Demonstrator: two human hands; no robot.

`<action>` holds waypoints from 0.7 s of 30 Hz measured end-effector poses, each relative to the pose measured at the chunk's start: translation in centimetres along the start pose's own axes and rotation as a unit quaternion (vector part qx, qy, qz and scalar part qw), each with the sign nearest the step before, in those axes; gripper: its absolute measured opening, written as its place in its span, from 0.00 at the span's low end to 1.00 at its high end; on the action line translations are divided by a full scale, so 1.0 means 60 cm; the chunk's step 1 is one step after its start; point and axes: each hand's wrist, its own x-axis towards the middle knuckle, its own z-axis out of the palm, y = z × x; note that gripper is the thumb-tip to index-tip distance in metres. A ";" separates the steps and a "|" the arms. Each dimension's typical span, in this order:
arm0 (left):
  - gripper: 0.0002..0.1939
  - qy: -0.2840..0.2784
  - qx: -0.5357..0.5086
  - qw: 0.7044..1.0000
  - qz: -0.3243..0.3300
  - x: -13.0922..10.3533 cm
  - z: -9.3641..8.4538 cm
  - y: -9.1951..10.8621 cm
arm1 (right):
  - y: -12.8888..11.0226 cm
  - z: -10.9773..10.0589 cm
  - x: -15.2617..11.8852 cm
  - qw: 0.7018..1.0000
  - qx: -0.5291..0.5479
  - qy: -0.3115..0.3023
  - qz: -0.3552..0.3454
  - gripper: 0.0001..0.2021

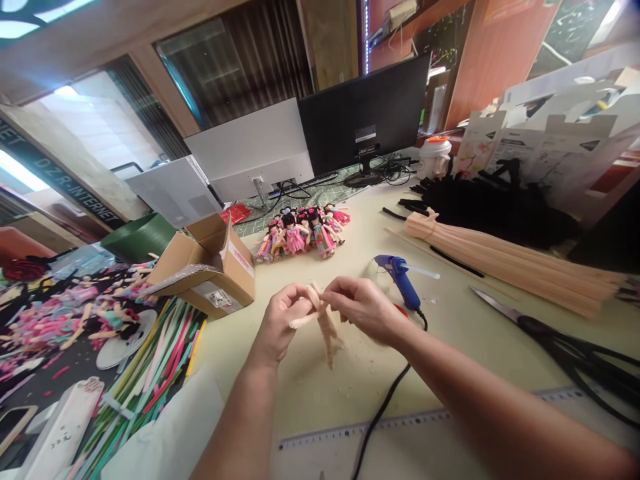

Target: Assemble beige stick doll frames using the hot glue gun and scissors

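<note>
Between my two hands is a beige pipe cleaner figure (327, 327), bent and wrapped, with strands hanging downward. My left hand (285, 317) is closed around its upper part, and one fuzzy end (301, 322) sticks out below the fingers. At its other side, my right hand (357, 303) pinches the beige strands near the top. The fingers hide part of the wrapped section. Just beyond my right hand lies a blue glue gun (404, 280) with a clear glue stick in its back. Several small finished dolls (305, 230) in colourful dresses are grouped farther back.
An open cardboard box (215, 270) stands at left, near bundled coloured pipe cleaners (155, 360). Large scissors (545, 333), a bundle of beige pipe cleaners (505, 257) and black ones (490, 200) lie right. A clear ruler (370, 427) and the glue gun's cord (385, 400) are in front. Monitors (367, 120) stand behind.
</note>
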 end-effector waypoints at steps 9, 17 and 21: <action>0.06 -0.033 -0.065 0.997 -0.021 0.002 -0.003 -0.009 | 0.007 0.001 0.003 0.999 -0.035 0.027 -0.028 0.07; 0.06 -0.053 -0.112 0.992 -0.029 0.005 -0.003 -0.004 | 0.006 -0.012 0.002 0.991 -0.108 0.037 -0.072 0.09; 0.07 -0.033 -0.124 0.991 -0.046 0.010 -0.005 -0.006 | 0.010 -0.010 0.003 0.997 -0.043 -0.050 -0.029 0.09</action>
